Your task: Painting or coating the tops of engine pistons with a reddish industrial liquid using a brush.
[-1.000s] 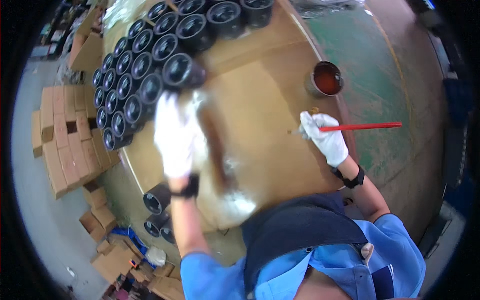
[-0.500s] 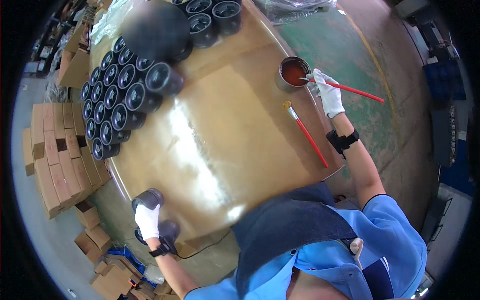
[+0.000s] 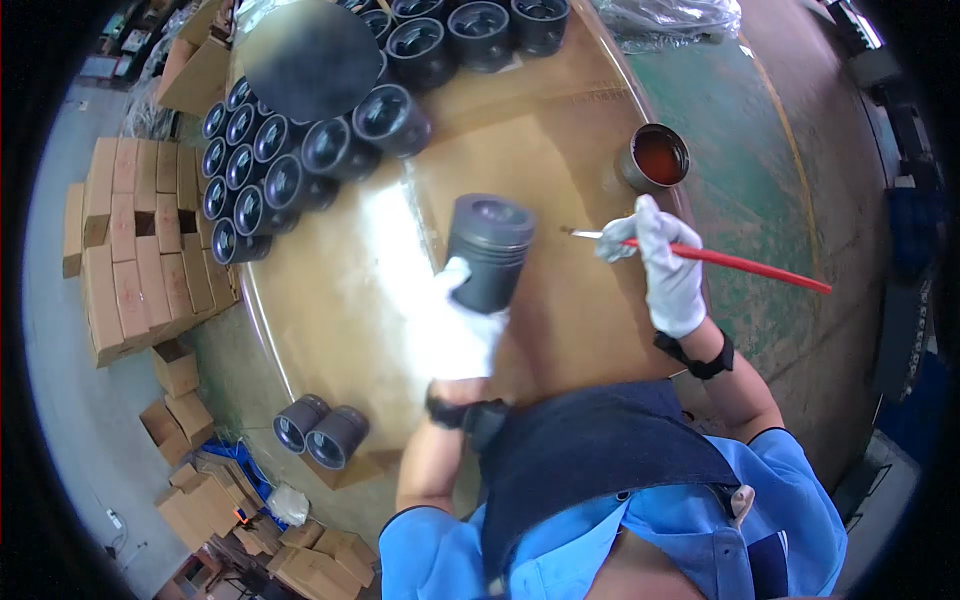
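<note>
My gloved left hand [image 3: 460,325] grips a dark grey piston [image 3: 492,250] with ring grooves, raised over the middle of the table, its crown tilted up. To its right, my gloved right hand [image 3: 670,265] is closed around a red-handled paintbrush [image 3: 755,268]. The brush's small bristle tip [image 3: 566,231] points left toward the piston, apart from it. Beyond the right hand stands an open tin [image 3: 656,158] of reddish-brown liquid at the table's right edge. A pair of dark pistons [image 3: 335,437] lies at the near left edge.
Many dark pistons [image 3: 285,182] stand in rows at the far left of the brown-covered table [image 3: 560,130]. Stacked cartons [image 3: 140,250] are on the floor to the left. Clear plastic wrap [image 3: 670,22] lies beyond the far right corner.
My left hand has lifted a piston from the near left edge to the table's middle. My right hand has drawn the brush out of the tin, toward me. The second brush no longer shows.
</note>
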The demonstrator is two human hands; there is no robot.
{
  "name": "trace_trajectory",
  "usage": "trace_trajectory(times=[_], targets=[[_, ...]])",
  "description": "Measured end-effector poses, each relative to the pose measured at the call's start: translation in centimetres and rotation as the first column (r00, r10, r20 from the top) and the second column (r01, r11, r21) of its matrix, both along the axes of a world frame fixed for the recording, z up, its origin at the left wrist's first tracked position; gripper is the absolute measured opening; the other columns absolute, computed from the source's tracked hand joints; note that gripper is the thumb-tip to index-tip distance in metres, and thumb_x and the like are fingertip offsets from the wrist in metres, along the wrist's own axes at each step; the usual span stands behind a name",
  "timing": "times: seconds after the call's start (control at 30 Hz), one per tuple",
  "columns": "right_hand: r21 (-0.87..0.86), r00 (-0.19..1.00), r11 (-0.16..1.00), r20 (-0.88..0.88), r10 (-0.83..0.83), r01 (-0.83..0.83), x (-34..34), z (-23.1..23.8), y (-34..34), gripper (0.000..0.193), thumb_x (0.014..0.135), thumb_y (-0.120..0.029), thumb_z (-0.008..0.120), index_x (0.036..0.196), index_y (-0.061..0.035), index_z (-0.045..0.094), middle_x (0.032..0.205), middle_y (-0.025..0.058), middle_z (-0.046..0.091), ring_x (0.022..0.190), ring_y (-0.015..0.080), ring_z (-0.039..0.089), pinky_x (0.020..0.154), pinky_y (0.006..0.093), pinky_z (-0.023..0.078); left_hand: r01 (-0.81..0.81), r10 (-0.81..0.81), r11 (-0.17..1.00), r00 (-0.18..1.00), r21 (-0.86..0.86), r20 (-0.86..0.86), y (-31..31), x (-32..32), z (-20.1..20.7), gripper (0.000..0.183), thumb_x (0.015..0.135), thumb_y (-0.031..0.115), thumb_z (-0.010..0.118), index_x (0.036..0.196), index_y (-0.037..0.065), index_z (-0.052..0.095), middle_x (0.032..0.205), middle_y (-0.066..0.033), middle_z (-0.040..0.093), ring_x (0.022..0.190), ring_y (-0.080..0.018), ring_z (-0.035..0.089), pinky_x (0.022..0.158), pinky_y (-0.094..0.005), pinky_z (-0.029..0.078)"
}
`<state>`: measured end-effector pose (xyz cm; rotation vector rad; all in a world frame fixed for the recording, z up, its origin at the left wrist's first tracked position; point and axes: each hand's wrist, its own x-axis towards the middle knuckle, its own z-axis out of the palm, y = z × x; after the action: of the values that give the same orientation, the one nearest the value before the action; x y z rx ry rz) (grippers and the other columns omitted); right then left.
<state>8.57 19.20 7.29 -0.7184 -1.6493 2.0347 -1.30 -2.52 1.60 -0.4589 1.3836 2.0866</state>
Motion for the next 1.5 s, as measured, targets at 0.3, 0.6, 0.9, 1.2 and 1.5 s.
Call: trace_trajectory(times=[0.3, 0.6, 0.9, 1.2, 1.5], targets=[[-0.148, 0.99, 0.989, 0.143, -0.006, 0.028, -1.2, -0.8, 0.2, 0.042, 0.102, -0.032, 0.061, 0.077, 0.0003, 0.071, 0.074, 0.0107, 0.072, 0.063, 0.0145, 0.067, 0.061, 0.0271, 0.053, -0.207, 0.012, 0.876, 0.913, 0.435, 0.408, 4.0, 1.6, 2.0, 0.035, 0.089, 0.021, 0.058, 0.121, 0.006, 0.059, 0.114, -0.0121, 0.068, 0.103, -0.0274, 0.068, 0.09, -0.0386, 0.057], [-0.219, 0.983, 0.974, 0.153, 0.098, -0.063, -3.0, 0.3, 3.2, 0.039, 0.1, -0.031, 0.063, 0.076, -0.0017, 0.068, 0.069, 0.0086, 0.069, 0.055, 0.0137, 0.063, 0.056, 0.0284, 0.051, 0.067, -0.093, 0.981, 0.986, 0.184, 0.141, 1.2, 0.3, 3.3, 0.038, 0.081, 0.012, 0.057, 0.117, 0.005, 0.062, 0.111, -0.0104, 0.069, 0.1, -0.025, 0.067, 0.089, -0.0392, 0.056], [0.878, 0.982, 0.45, 0.103, 0.157, -0.164, 0.2, -5.0, 1.6, 0.008, 0.092, -0.014, 0.065, 0.09, -0.0057, 0.065, 0.062, 0.0065, 0.055, 0.056, 0.0247, 0.056, 0.052, 0.0394, 0.044, 0.495, -0.663, 0.729, 0.682, -0.474, -0.309, 3.4, 0.5, 3.5, 0.023, 0.088, 0.011, 0.072, 0.107, -0.001, 0.069, 0.1, -0.0065, 0.07, 0.086, -0.014, 0.063, 0.076, -0.03, 0.053], [0.974, 0.972, 0.202, 0.052, 0.227, -0.099, 1.5, -8.5, 0.5, 0.041, 0.08, -0.006, 0.071, 0.119, -0.0088, 0.059, 0.061, 0.0043, 0.049, 0.053, 0.0232, 0.053, 0.046, 0.0377, 0.041, 0.2, -0.754, 0.638, 0.357, -0.744, -0.551, 9.1, -9.5, -0.8, 0.021, 0.086, 0.012, 0.069, 0.104, 0.002, 0.07, 0.095, -0.0113, 0.072, 0.089, -0.0241, 0.067, 0.081, -0.0368, 0.054], [0.72, 0.976, 0.659, 0.152, 0.158, -0.219, 1.2, -8.3, 3.6, 0.007, 0.095, -0.005, 0.065, 0.089, -0.0088, 0.067, 0.064, 0.0048, 0.059, 0.059, 0.0253, 0.059, 0.056, 0.0397, 0.043, -0.585, -0.975, 0.159, 0.034, -0.795, -0.22, 15.9, -21.1, -2.5, 0.022, 0.087, 0.027, 0.061, 0.083, 0.007, 0.068, 0.094, -0.0171, 0.071, 0.083, -0.0331, 0.069, 0.067, -0.0471, 0.054]])
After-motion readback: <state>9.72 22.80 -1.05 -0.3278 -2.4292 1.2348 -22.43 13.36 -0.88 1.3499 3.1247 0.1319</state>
